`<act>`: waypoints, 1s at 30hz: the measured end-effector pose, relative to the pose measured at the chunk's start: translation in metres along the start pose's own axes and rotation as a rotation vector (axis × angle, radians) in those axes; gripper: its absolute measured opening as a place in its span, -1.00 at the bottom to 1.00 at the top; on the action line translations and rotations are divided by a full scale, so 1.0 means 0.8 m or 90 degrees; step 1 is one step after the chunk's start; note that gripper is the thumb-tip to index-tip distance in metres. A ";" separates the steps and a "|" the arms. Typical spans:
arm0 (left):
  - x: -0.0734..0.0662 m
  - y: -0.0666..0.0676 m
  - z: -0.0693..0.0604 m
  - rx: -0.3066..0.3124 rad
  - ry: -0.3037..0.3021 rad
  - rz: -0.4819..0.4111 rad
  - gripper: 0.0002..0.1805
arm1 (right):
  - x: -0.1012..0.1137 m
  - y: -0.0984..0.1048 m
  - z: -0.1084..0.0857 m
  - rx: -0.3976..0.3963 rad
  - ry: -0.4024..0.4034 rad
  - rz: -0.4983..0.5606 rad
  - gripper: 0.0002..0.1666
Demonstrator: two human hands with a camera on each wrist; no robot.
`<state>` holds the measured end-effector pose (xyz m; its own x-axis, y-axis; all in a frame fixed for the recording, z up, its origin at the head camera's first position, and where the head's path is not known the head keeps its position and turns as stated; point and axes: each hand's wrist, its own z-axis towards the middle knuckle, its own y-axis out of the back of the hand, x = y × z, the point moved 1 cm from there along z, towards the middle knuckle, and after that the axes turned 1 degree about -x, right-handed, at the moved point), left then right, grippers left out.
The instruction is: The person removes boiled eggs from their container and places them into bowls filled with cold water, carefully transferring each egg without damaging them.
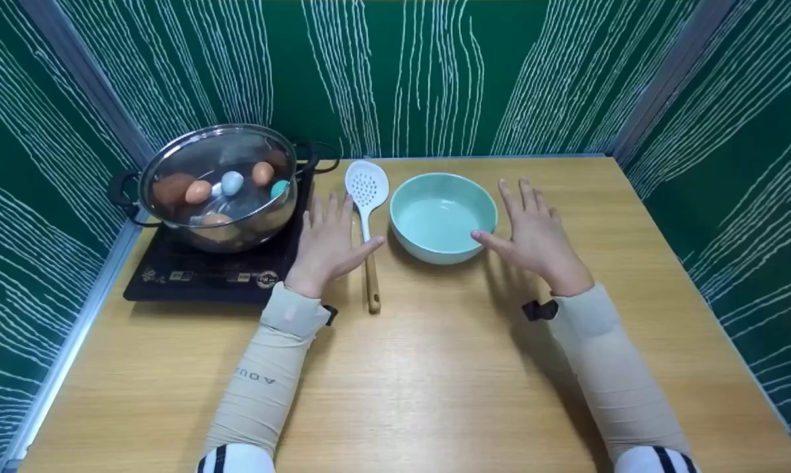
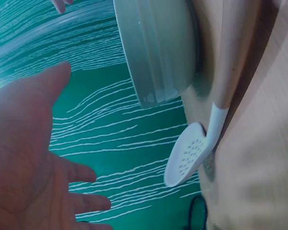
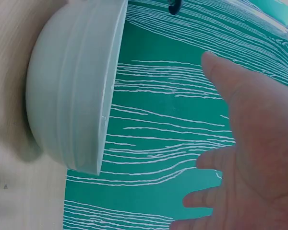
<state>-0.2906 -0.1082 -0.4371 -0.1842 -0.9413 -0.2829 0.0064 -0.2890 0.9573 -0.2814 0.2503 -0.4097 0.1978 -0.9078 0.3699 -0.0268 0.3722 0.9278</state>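
My left hand (image 1: 326, 246) is held above the table with straight, spread fingers, between the cooktop and a white skimmer (image 1: 367, 187) with a wooden handle. Nothing is in its grasp; in the left wrist view the skimmer (image 2: 186, 155) lies apart from the palm. On the other side, my right hand (image 1: 537, 236) is spread beside a mint green bowl (image 1: 443, 220), its thumb overlapping the rim in the head view. The right wrist view shows a gap between that hand (image 3: 259, 143) and the bowl (image 3: 74, 86). No contents show inside the bowl.
A steel pot (image 1: 251, 233) with black handles stands on a black cooktop (image 1: 205, 286) at the left. Several eggs are in it, including a brown egg (image 1: 198, 192) and a pale blue egg (image 1: 232, 183). Green panels (image 1: 428, 79) with white lines enclose the wooden table (image 1: 448, 368).
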 end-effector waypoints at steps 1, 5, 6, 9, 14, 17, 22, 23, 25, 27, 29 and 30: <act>0.000 0.000 0.000 0.004 0.001 -0.009 0.21 | 0.000 0.000 0.001 -0.001 0.002 0.008 0.38; 0.001 -0.004 0.001 0.022 0.006 -0.030 0.18 | -0.002 0.000 0.006 0.003 0.000 0.042 0.37; 0.001 -0.006 0.001 0.025 0.008 -0.033 0.17 | -0.002 0.000 0.007 0.004 -0.002 0.048 0.36; 0.000 -0.009 0.000 0.029 0.013 -0.041 0.14 | -0.005 -0.002 0.011 0.011 -0.011 0.058 0.36; 0.000 -0.012 -0.001 0.030 0.020 -0.064 0.10 | -0.009 -0.005 0.015 0.013 -0.023 0.071 0.35; 0.000 -0.013 -0.002 0.043 0.028 -0.087 0.06 | -0.012 -0.007 0.018 0.010 -0.031 0.094 0.36; 0.001 -0.016 -0.007 0.076 0.027 -0.121 -0.03 | -0.021 -0.013 0.022 0.011 -0.040 0.153 0.36; 0.001 -0.016 -0.007 0.082 0.028 -0.127 -0.04 | -0.023 -0.015 0.024 0.012 -0.043 0.166 0.36; 0.001 -0.016 -0.009 0.088 0.033 -0.138 -0.05 | -0.027 -0.018 0.026 0.014 -0.052 0.192 0.35; 0.000 -0.017 -0.010 0.092 0.040 -0.149 -0.05 | -0.030 -0.021 0.029 0.014 -0.058 0.219 0.33; 0.000 -0.017 -0.010 0.095 0.046 -0.158 -0.05 | -0.033 -0.023 0.032 0.016 -0.061 0.246 0.32; -0.001 -0.018 -0.011 0.096 0.049 -0.164 -0.05 | -0.035 -0.024 0.033 0.018 -0.062 0.259 0.30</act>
<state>-0.2822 -0.1050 -0.4513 -0.0853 -0.8523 -0.5160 -0.1779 -0.4965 0.8496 -0.3125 0.2633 -0.4366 0.0723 -0.7019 0.7086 -0.1111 0.7003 0.7051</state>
